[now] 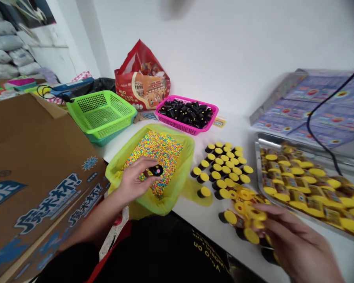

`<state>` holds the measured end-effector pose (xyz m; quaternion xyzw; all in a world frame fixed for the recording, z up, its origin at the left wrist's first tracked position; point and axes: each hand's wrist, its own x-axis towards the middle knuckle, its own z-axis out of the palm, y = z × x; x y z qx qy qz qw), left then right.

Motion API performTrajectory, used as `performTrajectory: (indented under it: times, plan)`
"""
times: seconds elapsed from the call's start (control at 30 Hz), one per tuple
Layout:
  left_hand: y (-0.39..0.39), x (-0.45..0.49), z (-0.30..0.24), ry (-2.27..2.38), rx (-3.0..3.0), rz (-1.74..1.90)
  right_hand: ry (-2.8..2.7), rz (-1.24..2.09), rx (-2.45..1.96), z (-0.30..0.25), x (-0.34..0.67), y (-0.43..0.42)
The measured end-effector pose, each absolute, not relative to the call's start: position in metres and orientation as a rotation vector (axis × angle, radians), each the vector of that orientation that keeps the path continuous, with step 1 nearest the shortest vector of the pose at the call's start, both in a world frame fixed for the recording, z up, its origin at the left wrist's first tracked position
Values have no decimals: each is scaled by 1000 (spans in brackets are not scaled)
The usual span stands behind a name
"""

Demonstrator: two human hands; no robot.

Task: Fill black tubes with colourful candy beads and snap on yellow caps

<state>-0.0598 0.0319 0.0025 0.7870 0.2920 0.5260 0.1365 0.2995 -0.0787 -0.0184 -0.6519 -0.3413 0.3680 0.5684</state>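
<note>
My left hand [137,177] pinches a small black cup [157,170] between thumb and fingers, its open top facing up with a pink bead inside. The cup is above a basket lined with a yellow plastic bag [184,157] and filled with small multicoloured beads [165,151]. At the lower right, my right hand [297,239], slightly blurred, has its fingers closed at a yellow plastic ring piece [258,215] on a heap of similar pieces. Several black cups with yellow lids [224,158] stand upright on the table beside that heap.
A pink basket [187,129] of black cups sits behind the beads, near a red bag [144,82]. Green baskets [103,114] stand at the left, by a large cardboard box [41,173]. On the right lie a metal tray [258,157] of yellow-lidded cups, purple boxes [318,102] and a hanging black cable [309,122].
</note>
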Motion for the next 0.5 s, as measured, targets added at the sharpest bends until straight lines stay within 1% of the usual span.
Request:
performTrajectory:
  times: [0.03, 0.1, 0.17, 0.2, 0.27, 0.33, 0.4, 0.5]
  plan:
    - [35, -61, 2, 908, 2365, 1441, -800, 1015, -1451, -14, 282, -76]
    - [42, -66, 1, 1115, 2521, 1148, -812, 1236, -1301, -12, 253, -71]
    - [50, -70, -1, 1324, 2549, 846, -841, 1274, -1226, -19, 233, -67]
    - [52, -72, -3, 1392, 2512, 773, -855, 1245, -1217, -24, 225, -65]
    - [54, -75, -6, 1407, 2390, 813, -871, 1168, -1213, -33, 213, -62]
    - [52, -75, -8, 1315, 2212, 977, -861, 1147, -1197, -37, 205, -59]
    - [46, -71, -9, 1207, 1983, 1107, -835, 1151, -1176, -35, 200, -55]
    - [34, -58, -6, 1030, 1672, 1166, -842, 1192, -1142, -24, 195, -46]
